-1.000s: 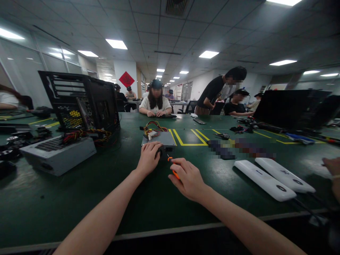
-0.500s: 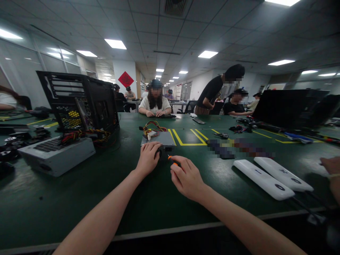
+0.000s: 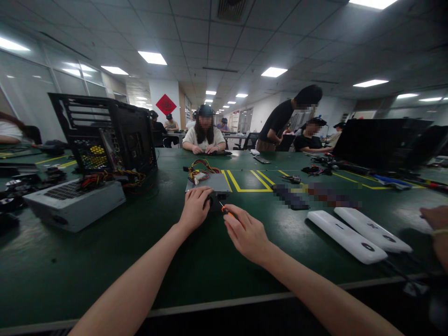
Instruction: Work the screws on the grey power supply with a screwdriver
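Observation:
A grey computer power supply (image 3: 221, 183) lies on the green table, with a bundle of coloured cables (image 3: 202, 169) on its top. My left hand (image 3: 196, 205) grips its near left side, fingers bent over the top edge. In my right hand (image 3: 248, 232), the fingers are closed around a small screwdriver (image 3: 225, 209) with an orange and dark handle. Its thin shaft points up and left towards the front face of the power supply, near the socket. Whether the tip touches the casing I cannot tell. My right palm hides part of the handle.
At left are a second power supply (image 3: 75, 205) and an open black computer case (image 3: 112, 135). Two white oblong devices (image 3: 346, 235) with cables lie at right, near another person's hand (image 3: 436, 224). A co-worker (image 3: 205, 133) sits across the table.
The screwdriver has shifted slightly left and turned in my right hand, whose fingers now cover more of its handle. My left hand and the power supply have stayed put.

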`<state>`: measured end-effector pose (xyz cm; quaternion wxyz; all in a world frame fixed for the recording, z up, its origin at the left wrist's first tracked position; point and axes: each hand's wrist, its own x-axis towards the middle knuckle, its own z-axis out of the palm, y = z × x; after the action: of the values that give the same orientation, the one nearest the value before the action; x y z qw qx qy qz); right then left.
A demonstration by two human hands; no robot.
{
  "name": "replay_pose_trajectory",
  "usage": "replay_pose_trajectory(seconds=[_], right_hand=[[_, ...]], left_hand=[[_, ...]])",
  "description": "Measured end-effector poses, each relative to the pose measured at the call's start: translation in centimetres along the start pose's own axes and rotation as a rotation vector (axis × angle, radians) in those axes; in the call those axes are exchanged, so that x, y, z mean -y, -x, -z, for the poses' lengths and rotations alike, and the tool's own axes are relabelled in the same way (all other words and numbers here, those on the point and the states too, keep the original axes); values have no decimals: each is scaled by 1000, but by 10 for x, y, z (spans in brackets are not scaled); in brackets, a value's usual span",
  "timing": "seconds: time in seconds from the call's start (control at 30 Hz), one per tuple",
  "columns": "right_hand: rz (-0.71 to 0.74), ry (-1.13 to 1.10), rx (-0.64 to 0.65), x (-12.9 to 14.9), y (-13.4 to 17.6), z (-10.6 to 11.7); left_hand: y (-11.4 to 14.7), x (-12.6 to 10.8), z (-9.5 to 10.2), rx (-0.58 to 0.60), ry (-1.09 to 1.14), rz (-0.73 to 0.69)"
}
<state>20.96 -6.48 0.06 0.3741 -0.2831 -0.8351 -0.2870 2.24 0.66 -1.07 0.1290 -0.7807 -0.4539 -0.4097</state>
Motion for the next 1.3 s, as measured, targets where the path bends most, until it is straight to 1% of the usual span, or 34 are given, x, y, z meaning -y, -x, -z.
replay_pose_trajectory(seconds=[0.07,0.23,0.37,0.47,0.6,0.7,0.8,0.97,1.13,1.3], right_hand=[[16,15,-2,-1,1,0],[-42,-5,20,-1,-1,1],[19,-31,73,4,0,-1],[35,3,40,1,2,-3],[-31,11,-14,-7,2,-1],[-59,-10,14,-5,1,1],[-29,-31,51,1,3,0],[-13,-12,-23,-3,4,-2],[-53,-19,-1,-6,0,3],[8,-27,-2,-3,2,1]], left_hand=[[0,0,0,4,2,-2],[0,-1,1,10,6,2],[0,-1,2,14,9,6],[0,-1,2,13,9,5],[0,0,1,10,3,1],[0,0,1,15,-5,1],[0,-1,1,20,-9,3],[0,-1,2,17,-7,1],[0,-2,2,19,-4,-5],[0,-2,3,19,-2,-8]])
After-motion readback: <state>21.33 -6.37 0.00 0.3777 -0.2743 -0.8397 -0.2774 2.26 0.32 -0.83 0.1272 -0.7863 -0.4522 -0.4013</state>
